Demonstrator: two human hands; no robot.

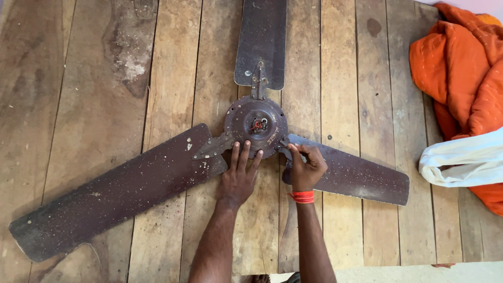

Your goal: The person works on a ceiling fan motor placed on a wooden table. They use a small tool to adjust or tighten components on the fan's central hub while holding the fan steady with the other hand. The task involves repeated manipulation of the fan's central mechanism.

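A dusty brown ceiling fan (pixel 255 123) lies flat on a worn wooden surface (pixel 346 63), its three blades spread outward, as a person works at its round hub (pixel 255 124). The left hand (pixel 238 175) rests open and flat, fingers spread, with the fingertips against the hub's lower edge, between the long left blade (pixel 115 194) and the right one. The right hand (pixel 306 166), an orange thread (pixel 303 196) around its wrist, is curled shut around the metal bracket where the right blade (pixel 351 175) joins the hub; whether it pinches a screw or a small tool cannot be told. The top blade (pixel 261 42) points away from the person. An orange quilt (pixel 461 68) and a white cloth (pixel 461 160) lie bunched at the right edge.

The risks here look modest but real: the blade edges and bracket are thin metal, and a slip of the gripping fingers could nick them. With only fingertips steadying the hub, a hard twist could spin the fan across the planks. Any small fastener worked loose could drop into the gaps between boards.
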